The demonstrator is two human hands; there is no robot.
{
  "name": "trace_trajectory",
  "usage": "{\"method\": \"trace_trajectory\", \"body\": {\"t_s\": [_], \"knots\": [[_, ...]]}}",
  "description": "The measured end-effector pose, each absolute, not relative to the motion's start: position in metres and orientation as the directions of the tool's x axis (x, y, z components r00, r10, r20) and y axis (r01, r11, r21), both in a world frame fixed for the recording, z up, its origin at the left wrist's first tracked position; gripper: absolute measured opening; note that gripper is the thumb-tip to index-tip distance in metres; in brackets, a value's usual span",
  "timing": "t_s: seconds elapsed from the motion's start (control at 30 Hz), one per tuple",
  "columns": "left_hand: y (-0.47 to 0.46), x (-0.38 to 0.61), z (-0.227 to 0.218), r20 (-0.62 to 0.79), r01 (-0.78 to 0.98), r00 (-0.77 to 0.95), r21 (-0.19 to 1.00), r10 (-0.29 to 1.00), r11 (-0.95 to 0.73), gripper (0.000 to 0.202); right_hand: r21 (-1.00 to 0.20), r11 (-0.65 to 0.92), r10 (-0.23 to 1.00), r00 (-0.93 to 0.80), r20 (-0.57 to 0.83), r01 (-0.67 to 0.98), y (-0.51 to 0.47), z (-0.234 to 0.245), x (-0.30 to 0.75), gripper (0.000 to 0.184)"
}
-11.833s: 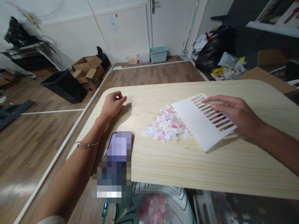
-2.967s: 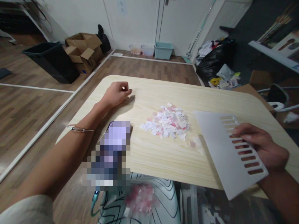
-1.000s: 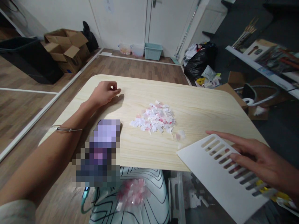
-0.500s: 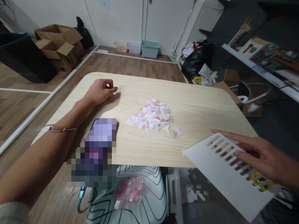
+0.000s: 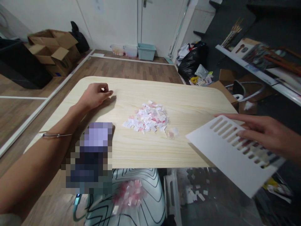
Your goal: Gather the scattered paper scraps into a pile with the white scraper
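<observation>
At the table's far left, my left hand rests with its fingers curled in and the thumb against them; nothing shows in it. My right hand grips a white slotted card with a row of long cut-outs, thumb on top and forefinger along its far edge. The card is tilted over the table's front right edge. Between the hands lies a heap of small white and pinkish paper or film pieces. One or two clear pieces lie just right of it.
A pixelated phone-like device lies at the front left of the table, near my left forearm. Pinkish clear pieces lie on the patterned cloth over my lap. A clear bin with scraps stands below the table, and a shelf is at right.
My right hand has raised the slotted card slightly and tilted it flatter over the table edge. The view has shifted a little; my left hand keeps its pose.
</observation>
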State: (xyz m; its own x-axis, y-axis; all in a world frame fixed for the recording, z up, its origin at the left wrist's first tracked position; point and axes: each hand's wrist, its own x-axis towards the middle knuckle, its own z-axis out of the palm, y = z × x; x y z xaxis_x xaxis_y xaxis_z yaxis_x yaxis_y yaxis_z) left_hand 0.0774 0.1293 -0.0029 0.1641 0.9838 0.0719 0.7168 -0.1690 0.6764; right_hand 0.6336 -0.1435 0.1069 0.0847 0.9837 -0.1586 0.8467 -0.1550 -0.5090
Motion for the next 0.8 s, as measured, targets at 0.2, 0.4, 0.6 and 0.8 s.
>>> {"method": "trace_trajectory", "body": {"t_s": [0.2,0.4,0.6,0.8], "knots": [[0.125,0.079,0.001,0.034,0.731,0.142,0.670,0.989,-0.128,0.033,-0.649,-0.201,0.972,0.066,-0.227,0.734,-0.106,0.109,0.593,0.064],[0.127,0.077,0.000,0.065,0.744,0.176,0.645,0.982,-0.176,0.033,-0.587,-0.150,0.944,-0.062,-0.324,0.795,-0.100,0.088,0.633,0.077],[0.126,0.077,0.000,0.050,0.757,0.191,0.629,0.980,-0.179,0.031,-0.588,-0.198,0.931,-0.038,-0.363,0.784,-0.101,0.084,0.659,0.082],[0.123,0.082,0.008,0.029,0.783,0.145,0.608,0.989,-0.133,0.027,-0.539,-0.077,0.958,-0.087,-0.272,0.839,-0.101,0.081,0.640,0.077]]}}
